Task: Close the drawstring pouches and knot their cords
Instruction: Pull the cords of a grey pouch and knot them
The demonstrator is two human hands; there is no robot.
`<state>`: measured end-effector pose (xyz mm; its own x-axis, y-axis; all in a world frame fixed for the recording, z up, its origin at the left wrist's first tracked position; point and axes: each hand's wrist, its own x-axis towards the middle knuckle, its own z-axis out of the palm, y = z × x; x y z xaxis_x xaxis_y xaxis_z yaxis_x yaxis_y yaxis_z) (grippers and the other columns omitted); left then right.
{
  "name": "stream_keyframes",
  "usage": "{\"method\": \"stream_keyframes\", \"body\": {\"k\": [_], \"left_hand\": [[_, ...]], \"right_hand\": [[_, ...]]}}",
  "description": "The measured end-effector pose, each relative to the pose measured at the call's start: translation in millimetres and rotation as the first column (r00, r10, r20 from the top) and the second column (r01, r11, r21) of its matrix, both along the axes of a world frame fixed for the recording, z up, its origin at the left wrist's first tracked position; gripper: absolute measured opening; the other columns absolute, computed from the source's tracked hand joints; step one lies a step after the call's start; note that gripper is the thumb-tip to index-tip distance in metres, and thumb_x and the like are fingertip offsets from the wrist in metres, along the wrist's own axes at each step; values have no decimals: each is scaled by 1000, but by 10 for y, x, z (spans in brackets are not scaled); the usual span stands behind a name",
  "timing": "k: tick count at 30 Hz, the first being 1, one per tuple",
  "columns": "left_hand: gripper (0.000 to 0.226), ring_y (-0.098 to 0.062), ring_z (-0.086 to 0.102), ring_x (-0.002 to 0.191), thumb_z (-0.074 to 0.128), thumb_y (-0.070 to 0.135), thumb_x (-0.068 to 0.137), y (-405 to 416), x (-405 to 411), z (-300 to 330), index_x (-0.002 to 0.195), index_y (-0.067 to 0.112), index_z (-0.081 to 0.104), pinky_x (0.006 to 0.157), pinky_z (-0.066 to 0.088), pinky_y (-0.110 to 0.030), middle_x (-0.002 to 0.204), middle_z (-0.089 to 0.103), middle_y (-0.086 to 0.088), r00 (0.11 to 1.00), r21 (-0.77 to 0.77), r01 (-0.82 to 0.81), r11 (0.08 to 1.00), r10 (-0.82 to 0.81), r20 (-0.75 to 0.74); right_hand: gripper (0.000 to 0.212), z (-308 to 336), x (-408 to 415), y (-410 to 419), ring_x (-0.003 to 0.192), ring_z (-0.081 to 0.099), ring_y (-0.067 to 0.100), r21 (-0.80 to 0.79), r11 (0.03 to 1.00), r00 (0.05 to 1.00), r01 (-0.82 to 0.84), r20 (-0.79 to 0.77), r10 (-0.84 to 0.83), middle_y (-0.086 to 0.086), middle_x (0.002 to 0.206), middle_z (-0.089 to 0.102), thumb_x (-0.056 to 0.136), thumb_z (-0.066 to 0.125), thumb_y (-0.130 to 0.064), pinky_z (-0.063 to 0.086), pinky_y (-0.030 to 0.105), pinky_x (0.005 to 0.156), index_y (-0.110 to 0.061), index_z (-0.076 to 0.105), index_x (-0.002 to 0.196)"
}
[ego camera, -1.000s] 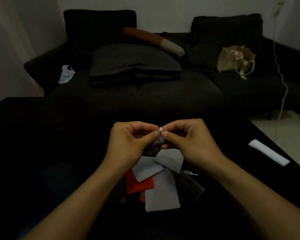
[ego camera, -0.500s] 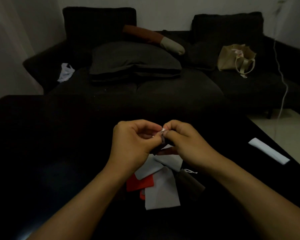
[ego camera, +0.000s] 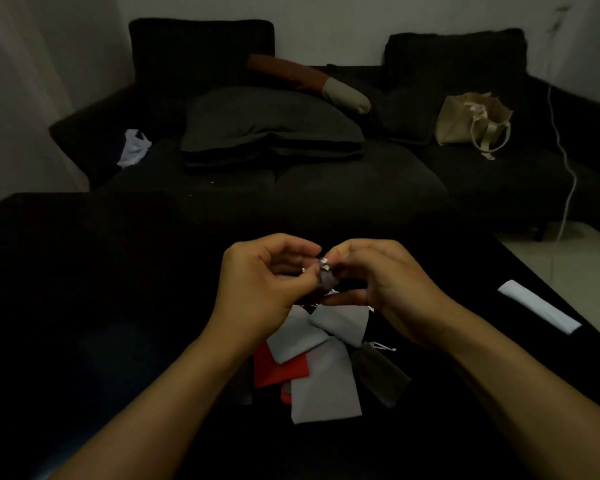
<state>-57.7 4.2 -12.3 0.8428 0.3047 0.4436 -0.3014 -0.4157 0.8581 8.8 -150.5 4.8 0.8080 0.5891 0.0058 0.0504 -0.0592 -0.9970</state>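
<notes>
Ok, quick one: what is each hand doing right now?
Left hand: pinching the dark pouch near its top.
Right hand: pinching the same pouch's cord end.

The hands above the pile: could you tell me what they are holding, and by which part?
Both the left hand and right hand pinch a small dark pouch at its gathered top, by the cords.

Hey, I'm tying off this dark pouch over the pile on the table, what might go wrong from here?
The room is dim and the dark pouch is mostly hidden between the left hand and right hand, so the cord may slip from the pinch unseen. The hands also work right above the pile of pouches, so a dropped pouch could get mixed in with the untied ones.
</notes>
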Motion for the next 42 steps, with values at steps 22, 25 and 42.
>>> {"method": "stream_keyframes", "body": {"k": [22,25,42], "left_hand": [[20,-14,72,67,71,-8,80,33,37,26,90,9,68,63,56,-19,71,74,-8,981,-288,82,954,-128,-145],[18,-12,71,66,71,-7,81,38,44,22,91,8,68,60,55,-19,69,72,-6,975,-326,86,941,-147,-166],[19,-3,72,77,75,-1,80,8,-19,-21,90,14,73,66,56,-16,84,73,7,995,209,20,978,-40,92]], "right_hand": [[9,-26,23,-74,78,72,14,-33,999,889,14,458,3,5,83,75,86,71,-7,56,22,68,-7,75,93],[8,-54,22,-60,78,70,8,-118,991,820,58,572,20,-3,83,72,89,69,-12,56,21,69,-12,74,95],[24,24,-95,74,67,64,8,2,999,984,44,-175,-43,9,81,70,98,51,-12,48,20,59,-2,73,97]]}}
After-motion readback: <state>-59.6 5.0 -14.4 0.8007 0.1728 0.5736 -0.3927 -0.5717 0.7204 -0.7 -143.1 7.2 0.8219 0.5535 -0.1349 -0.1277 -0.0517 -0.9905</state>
